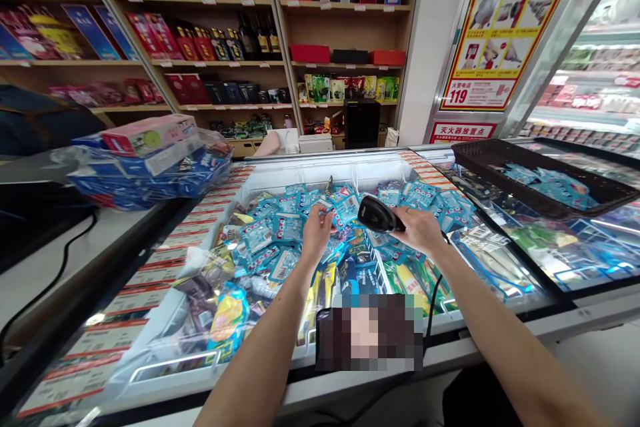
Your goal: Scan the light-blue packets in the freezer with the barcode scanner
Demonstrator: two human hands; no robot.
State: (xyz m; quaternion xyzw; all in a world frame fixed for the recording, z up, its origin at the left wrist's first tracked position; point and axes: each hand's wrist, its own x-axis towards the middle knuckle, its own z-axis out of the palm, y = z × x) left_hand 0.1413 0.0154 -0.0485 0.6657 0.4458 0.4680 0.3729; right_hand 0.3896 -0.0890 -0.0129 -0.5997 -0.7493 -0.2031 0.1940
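My left hand (pixel 317 232) pinches the edge of a blue ice-cream packet (pixel 346 205) above the chest freezer (pixel 250 185). Wrapped around the handle of a black barcode scanner (pixel 376 215) is my right hand (pixel 419 229). The scanner's head points left at the packet, close to its right edge. Many similar blue packets (pixel 289 227) lie loosely heaped below both hands, on the other frozen goods. A dark cable (pixel 434 303) hangs down from near my right wrist.
A dark plastic tray (pixel 560 203) with more blue packets rests at right on the freezer. Plastic-wrapped boxes (pixel 150 160) stand at left. A partly blurred dark screen (pixel 370 333) is at the front edge. Shelves of boxes (pixel 207 77) line the back.
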